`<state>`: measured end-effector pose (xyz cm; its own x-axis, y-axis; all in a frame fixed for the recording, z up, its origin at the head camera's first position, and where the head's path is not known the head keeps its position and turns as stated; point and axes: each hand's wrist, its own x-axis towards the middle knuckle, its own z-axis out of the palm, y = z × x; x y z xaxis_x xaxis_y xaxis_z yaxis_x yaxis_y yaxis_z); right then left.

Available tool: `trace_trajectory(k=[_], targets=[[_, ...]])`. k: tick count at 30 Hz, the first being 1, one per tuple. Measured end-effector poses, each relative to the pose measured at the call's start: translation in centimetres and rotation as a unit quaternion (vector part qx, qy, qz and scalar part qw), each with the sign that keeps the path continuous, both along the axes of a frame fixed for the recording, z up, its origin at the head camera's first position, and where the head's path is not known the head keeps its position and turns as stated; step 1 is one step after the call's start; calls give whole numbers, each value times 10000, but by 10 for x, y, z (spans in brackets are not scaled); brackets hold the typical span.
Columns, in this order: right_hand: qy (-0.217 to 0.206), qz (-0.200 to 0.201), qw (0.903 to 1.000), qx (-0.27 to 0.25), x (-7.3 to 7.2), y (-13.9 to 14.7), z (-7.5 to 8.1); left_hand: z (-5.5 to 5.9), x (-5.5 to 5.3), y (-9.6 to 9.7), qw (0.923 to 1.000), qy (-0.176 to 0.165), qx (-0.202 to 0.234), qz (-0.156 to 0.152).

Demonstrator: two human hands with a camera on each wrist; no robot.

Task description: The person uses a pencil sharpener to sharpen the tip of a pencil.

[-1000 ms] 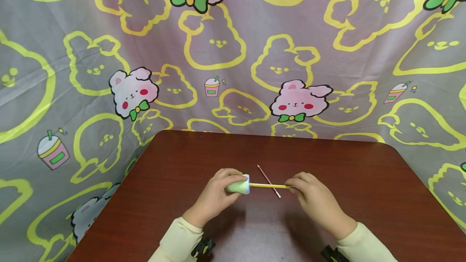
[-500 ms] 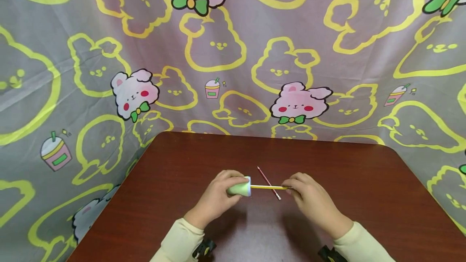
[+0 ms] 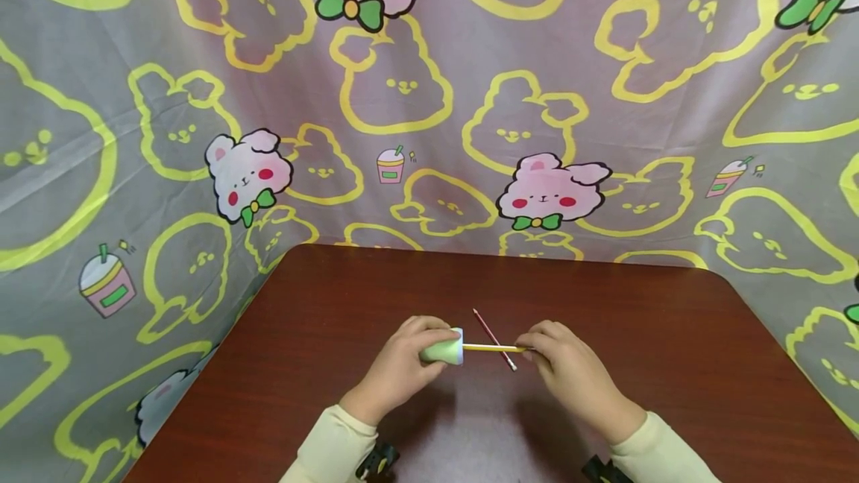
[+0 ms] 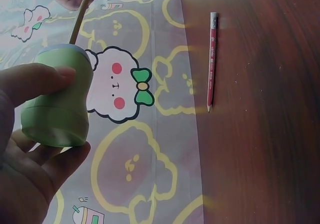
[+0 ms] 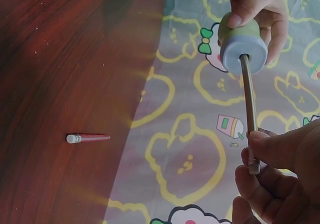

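My left hand (image 3: 399, 364) grips a green pencil sharpener (image 3: 439, 351), thumb on one side and fingers around the other. Its pale blue face (image 5: 232, 54) has a round hole and points at my right hand (image 3: 573, 375). A yellow pencil (image 3: 490, 347) runs level into that hole, its front end hidden inside. Thumb and fingers of my right hand pinch the pencil near its back end, where a metal ferrule and eraser (image 5: 254, 168) stick out in the right wrist view. Both hands are above the table.
A red pencil (image 4: 212, 59) with a white eraser lies slantwise on the brown table (image 3: 376, 282), just beyond the held yellow one. Cartoon-printed cloth (image 3: 443, 95) hangs behind the table and along its sides.
My right hand has moved slightly left toward the sharpener, and less of the yellow pencil shows between the hands. My left hand keeps its grip nearly in place. The red pencil stays put.
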<state>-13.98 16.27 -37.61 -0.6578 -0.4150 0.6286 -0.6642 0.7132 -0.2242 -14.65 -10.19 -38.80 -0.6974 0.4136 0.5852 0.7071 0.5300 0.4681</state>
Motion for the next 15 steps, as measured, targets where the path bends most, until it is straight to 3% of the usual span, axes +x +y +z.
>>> trace_trajectory(k=[15], targets=[[256, 41, 9997, 38, -1, -6, -3, -1, 0, 2, 9997, 241, -25, -6]])
